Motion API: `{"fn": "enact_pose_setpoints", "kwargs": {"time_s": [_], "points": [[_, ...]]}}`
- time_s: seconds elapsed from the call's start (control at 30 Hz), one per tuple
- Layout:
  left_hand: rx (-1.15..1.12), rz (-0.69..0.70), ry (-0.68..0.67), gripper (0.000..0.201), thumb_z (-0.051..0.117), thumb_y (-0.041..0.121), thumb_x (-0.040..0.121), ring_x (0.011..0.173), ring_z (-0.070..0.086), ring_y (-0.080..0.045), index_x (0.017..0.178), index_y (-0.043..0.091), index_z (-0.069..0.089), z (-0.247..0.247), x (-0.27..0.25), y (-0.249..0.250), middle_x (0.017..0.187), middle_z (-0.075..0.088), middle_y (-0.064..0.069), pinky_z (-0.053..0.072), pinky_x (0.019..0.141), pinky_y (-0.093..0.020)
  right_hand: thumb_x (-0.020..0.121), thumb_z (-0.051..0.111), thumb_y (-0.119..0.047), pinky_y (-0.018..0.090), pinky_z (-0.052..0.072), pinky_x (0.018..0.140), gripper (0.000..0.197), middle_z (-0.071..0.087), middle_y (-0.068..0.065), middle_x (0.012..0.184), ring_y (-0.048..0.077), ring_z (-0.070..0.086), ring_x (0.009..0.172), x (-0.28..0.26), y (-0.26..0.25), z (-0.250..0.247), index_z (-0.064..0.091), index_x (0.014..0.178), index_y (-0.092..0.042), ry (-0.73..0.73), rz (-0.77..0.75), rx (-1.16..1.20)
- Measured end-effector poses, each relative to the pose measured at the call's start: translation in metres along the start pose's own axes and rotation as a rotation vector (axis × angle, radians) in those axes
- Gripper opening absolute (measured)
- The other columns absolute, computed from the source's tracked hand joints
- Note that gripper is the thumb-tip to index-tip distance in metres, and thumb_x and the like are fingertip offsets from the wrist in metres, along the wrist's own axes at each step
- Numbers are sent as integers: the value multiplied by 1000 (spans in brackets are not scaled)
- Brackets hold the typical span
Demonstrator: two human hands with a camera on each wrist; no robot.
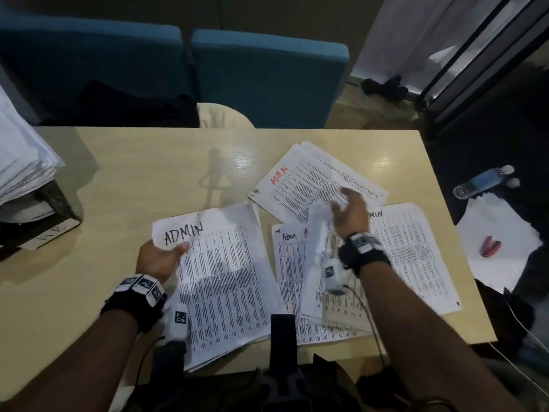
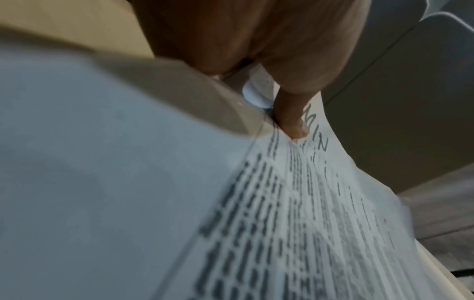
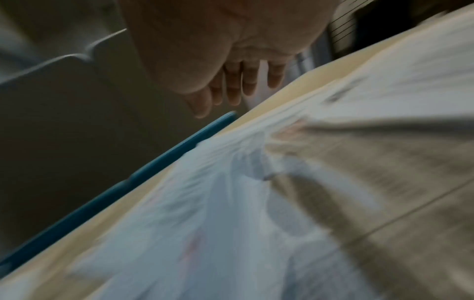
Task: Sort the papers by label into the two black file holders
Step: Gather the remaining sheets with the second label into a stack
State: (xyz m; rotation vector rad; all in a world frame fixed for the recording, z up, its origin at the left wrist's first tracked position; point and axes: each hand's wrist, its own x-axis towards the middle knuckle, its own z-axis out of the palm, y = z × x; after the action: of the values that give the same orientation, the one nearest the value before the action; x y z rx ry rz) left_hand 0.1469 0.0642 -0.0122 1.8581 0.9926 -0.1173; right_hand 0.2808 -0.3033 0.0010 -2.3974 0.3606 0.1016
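Head view, left hand (image 1: pixel 157 258) pinching ADMIN stack (image 1: pixel 222 281)

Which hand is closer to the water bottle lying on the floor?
Right. The right hand hovers over the papers on the bottle's side of the table; the left hand holds a paper stack farther from the water bottle.

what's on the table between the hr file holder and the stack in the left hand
Nothing: the head view shows bare tabletop between the HR file holder and the ADMIN stack.
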Motion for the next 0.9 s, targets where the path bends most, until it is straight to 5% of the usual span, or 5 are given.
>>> {"fn": "enact_pose_setpoints", "kwargs": {"time_s": [0.1,0.2,0.5,0.7,0.9], "points": [[79,-22,-27,38,77,20,79,87,60,-25,110,1,65,12,-2,5,102,67,-12,48,82,-34,87,63,-19,47,43,102,45,46,13,141,34,48,127,13,85,-67,52,131,-16,164,356,-229],[157,-58,-1,43,77,28,78,90,63,-32,108,-1,64,24,-5,4,106,68,-15,52,82,-40,84,69,-36,55,27,110,75,20,14,155,34,21,142,-5,146,-107,31,144,-13,71,579,-370],[188,-45,72,49,74,23,83,107,59,-39,122,-2,56,39,-22,17,119,63,-23,47,92,-43,68,70,-68,55,37,105,112,36,18,148,42,42,129,-22,157,-103,19,149,-10,-164,492,-472],[183,-26,74,51,72,21,84,111,57,-39,125,-3,54,40,-28,19,122,60,-23,45,93,-42,69,74,-57,46,33,104,100,32,20,138,38,31,129,-46,115,-61,26,136,-1,-194,525,-509],[178,-12,51,52,72,21,84,111,58,-37,128,1,54,37,-28,17,123,61,-21,46,97,-43,61,87,-38,49,46,96,93,42,21,130,41,46,118,-51,98,-40,33,126,-1,-43,667,-242]]}}
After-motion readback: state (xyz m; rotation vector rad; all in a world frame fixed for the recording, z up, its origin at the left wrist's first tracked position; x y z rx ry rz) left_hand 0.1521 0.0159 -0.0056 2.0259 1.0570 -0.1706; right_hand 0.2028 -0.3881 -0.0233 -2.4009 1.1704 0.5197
